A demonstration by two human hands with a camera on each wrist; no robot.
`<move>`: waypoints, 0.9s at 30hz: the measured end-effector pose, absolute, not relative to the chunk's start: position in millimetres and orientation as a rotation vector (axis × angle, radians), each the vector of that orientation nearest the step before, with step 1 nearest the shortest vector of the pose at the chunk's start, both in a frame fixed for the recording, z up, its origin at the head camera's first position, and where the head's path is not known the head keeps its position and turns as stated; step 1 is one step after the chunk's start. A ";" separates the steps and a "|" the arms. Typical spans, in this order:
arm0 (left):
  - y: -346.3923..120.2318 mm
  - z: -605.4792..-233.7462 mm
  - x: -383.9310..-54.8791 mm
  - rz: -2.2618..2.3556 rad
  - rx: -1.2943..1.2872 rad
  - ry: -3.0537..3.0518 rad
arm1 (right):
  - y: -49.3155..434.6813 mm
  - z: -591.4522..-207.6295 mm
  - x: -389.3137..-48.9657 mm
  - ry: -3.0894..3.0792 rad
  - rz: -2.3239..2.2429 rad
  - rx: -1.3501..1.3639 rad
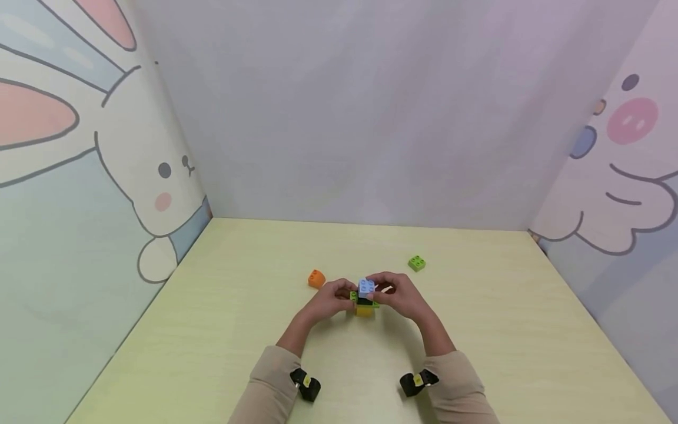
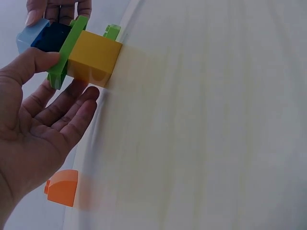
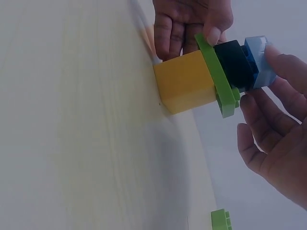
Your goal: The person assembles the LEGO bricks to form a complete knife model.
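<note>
A small stack of toy building bricks stands on the table between both hands. Its base is a yellow brick point(image 3: 186, 81), topped by a flat green plate point(image 3: 218, 74) that overhangs it, then a dark blue brick point(image 3: 233, 63). My left hand point(image 1: 328, 301) grips the green plate, its thumb laid on the near side. With my right hand point(image 1: 401, 294) I pinch a light blue brick point(image 1: 365, 287) at the very top of the stack. In the right wrist view that brick sits slightly tilted, a narrow gap showing between it and the dark blue one.
An orange brick point(image 1: 316, 279) with a curved side lies just beyond the left hand. Farther back to the right is a loose green brick point(image 1: 416, 263). Pale walls with cartoon animals border the wooden table point(image 1: 529, 330) at the back and sides.
</note>
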State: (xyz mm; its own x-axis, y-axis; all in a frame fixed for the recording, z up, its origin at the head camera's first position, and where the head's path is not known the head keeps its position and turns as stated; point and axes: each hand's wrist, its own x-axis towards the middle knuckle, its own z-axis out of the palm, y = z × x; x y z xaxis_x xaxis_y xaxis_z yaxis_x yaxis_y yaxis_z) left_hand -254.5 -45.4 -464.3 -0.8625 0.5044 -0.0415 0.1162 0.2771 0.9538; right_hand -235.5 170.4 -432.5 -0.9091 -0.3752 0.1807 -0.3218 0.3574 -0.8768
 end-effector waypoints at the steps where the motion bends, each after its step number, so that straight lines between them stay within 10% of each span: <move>1: -45.2 -464.1 -254.7 1.612 0.568 2.216 | 170.8 -432.3 -235.8 2.551 -1.616 -0.672; 27: -45.6 -436.6 -240.5 1.619 0.591 2.178 | 171.7 -424.8 -239.1 2.760 -1.260 -0.833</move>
